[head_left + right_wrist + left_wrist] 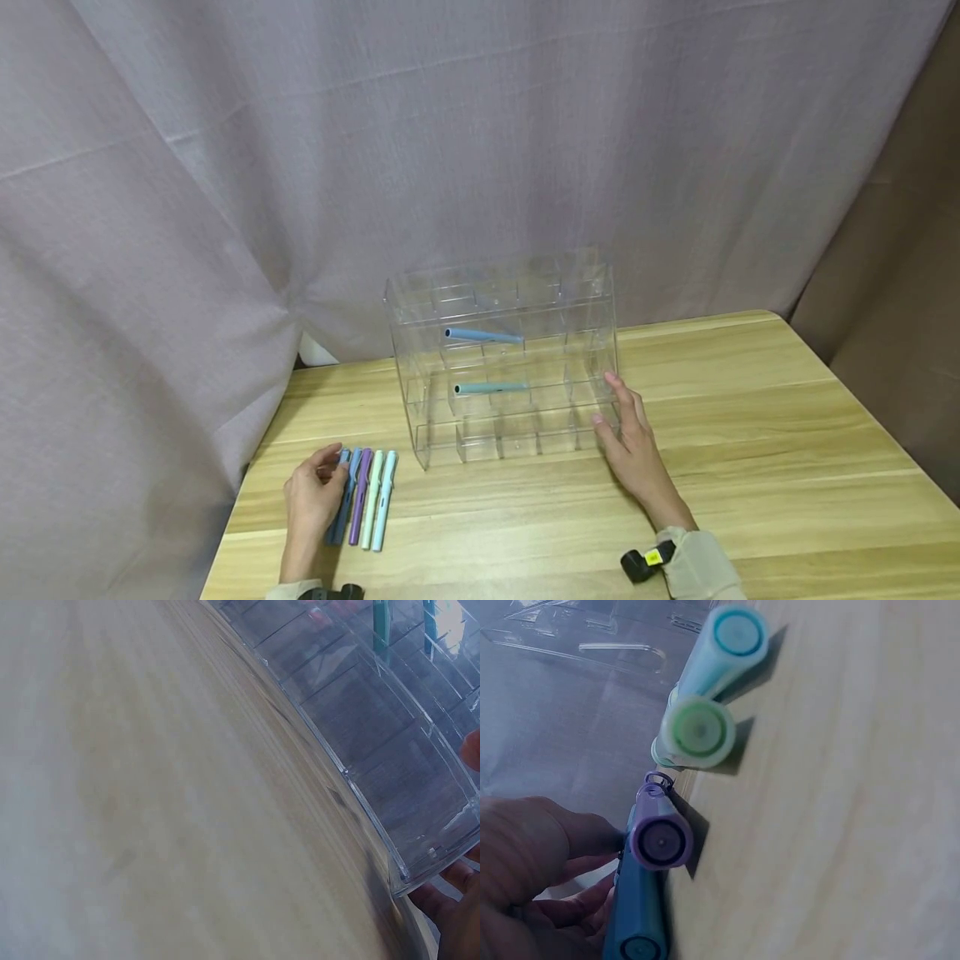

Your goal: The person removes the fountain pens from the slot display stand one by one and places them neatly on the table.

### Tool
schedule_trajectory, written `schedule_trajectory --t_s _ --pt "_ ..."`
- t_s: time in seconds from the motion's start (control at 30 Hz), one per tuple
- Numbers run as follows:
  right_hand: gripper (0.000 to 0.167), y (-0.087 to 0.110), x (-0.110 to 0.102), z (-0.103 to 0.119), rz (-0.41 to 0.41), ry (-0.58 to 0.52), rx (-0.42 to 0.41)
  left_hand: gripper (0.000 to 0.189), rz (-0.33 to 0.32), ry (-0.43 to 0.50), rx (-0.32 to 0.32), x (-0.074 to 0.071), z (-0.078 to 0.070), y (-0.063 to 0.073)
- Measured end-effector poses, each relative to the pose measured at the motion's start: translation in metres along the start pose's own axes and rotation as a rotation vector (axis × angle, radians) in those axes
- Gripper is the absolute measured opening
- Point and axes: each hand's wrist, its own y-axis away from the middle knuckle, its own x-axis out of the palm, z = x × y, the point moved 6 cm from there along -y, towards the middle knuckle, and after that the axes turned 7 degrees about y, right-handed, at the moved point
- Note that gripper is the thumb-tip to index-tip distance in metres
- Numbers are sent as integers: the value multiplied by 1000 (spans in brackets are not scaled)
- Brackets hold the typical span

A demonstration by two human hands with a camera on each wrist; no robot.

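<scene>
Here, the left hand [311, 493] pinches a blue pen [638, 909] while the right hand [635, 450] grips the clear rack [478, 442]

A pale mauve-grey fabric curtain [480, 125], hanging in soft vertical folds and crossed by a faint crease, spans the back and left behind a light yellow-brown wood-grain tabletop [750, 400] with rounded far corners. At the right edge hangs a darker, plain brown upright surface [892, 317], its material hard to tell, while soft light leaves a pale sheen on the tabletop's near middle.
</scene>
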Motion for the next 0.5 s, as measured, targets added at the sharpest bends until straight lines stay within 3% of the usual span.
schedule_trajectory --t_s 0.23,0.37,0.5 --pt "77 0 0 1 -4 -1 -6 33 -30 -4 24 -3 -7 2" --pt "78 0 1 1 -7 5 -12 30 -80 19 83 -3 -19 6" --pt "78 0 0 0 -7 10 -11 30 -93 102 183 1 -42 12"
